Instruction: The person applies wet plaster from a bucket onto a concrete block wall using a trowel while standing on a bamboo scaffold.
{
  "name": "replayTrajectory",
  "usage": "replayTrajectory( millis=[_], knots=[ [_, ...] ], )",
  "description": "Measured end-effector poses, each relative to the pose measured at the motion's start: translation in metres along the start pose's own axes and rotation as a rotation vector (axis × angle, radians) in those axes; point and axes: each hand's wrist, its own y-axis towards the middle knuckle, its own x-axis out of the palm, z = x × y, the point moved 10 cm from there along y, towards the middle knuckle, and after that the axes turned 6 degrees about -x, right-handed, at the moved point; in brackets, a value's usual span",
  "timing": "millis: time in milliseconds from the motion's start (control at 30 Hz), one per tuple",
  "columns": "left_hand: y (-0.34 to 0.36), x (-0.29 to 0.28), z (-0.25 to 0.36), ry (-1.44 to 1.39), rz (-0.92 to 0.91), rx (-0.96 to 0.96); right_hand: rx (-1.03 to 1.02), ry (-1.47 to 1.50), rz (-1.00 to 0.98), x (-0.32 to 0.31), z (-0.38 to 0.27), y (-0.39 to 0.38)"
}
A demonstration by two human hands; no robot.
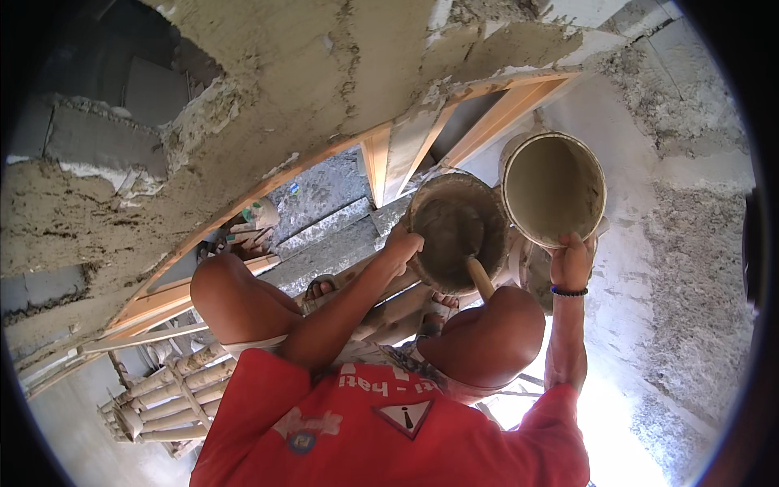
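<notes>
Two round buckets are in front of me, side by side. My left hand (402,248) grips the left rim of a mortar-caked bucket (430,185), its fingers curled over the edge. Grey wet mortar (445,231) lies inside, and a tool's wooden handle (480,277) leans out over the near rim; the tool's head is sunk in the mortar. My right hand (573,264) holds the near rim of a pale bucket (554,183), which is tilted so that its mouth faces me. A thin grey coating covers its inside. A dark beaded bracelet (569,291) circles my right wrist.
My bent knees flank the mortar bucket, and my sandalled feet (320,288) rest on planks. A rough plastered wall (276,89) with a wooden frame (376,166) rises ahead. Another rough wall (690,243) stands at right. Bamboo poles (182,385) lie at lower left.
</notes>
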Motion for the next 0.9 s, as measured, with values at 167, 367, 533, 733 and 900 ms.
replayTrajectory(
  millis=[167, 367, 533, 733, 900],
  knots=[
    [0.014, -0.005, -0.011, -0.040, -0.011, 0.025, -0.010, -0.020, 0.035, 0.006, 0.002, -0.015],
    [0.016, -0.002, -0.014, -0.043, -0.024, 0.023, -0.215, -0.273, 0.022, 0.003, -0.002, -0.020],
    [0.040, -0.009, -0.037, -0.020, -0.012, -0.020, -0.540, -1.123, -0.169, 0.001, -0.002, -0.025],
    [0.049, -0.012, -0.046, 0.014, 0.021, -0.030, -0.410, -0.761, -0.074, 0.024, -0.013, -0.038],
    [0.038, -0.004, -0.032, -0.060, -0.027, 0.017, -0.187, -0.287, 0.041, 0.024, -0.009, -0.043]
  ],
)
